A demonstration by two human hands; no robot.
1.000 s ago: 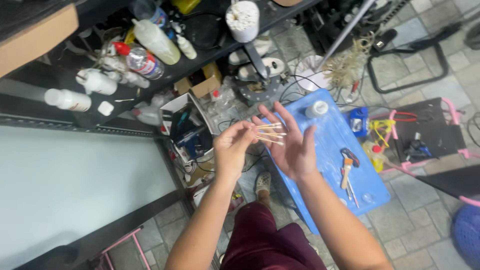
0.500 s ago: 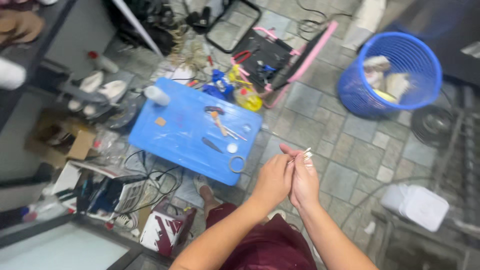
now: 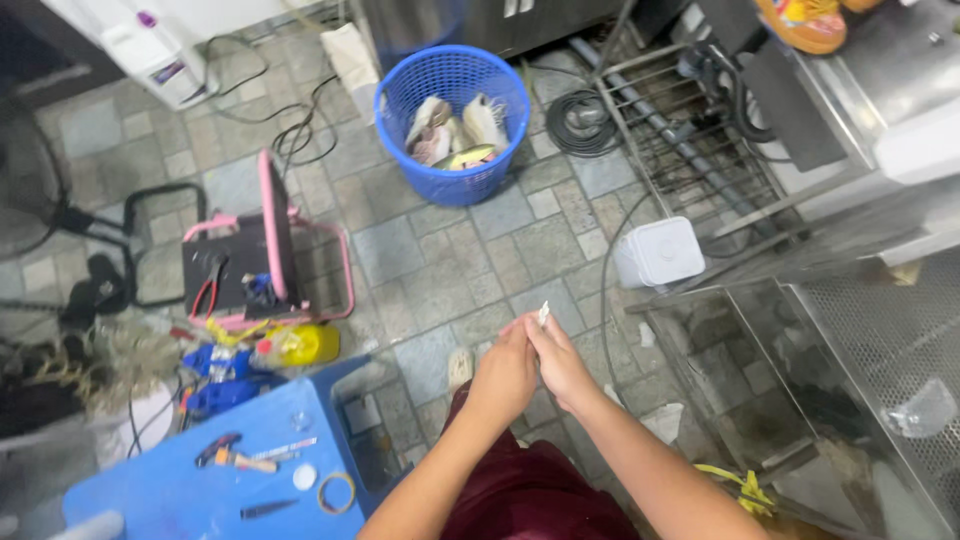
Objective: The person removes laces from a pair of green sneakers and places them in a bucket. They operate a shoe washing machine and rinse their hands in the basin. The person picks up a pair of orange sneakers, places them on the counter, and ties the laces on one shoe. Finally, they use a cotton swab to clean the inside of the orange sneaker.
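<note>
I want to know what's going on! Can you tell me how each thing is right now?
left hand: pressed against the right, fingers closed
right hand: pinching the cotton swabs
cotton swabs: bunched, tips poking up
blue basket: upright, part full of scraps
white container: lid on
pink stool: tipped over

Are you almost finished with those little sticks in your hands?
Done so far: the thin sticks are gathered into one small bunch, only the white tips poking up. In hand: the left hand and right hand press together around the bunch, above the grey tiled floor. Left: the sticks are not put down anywhere yet. The blue basket stands further off, already holding scraps.
</note>
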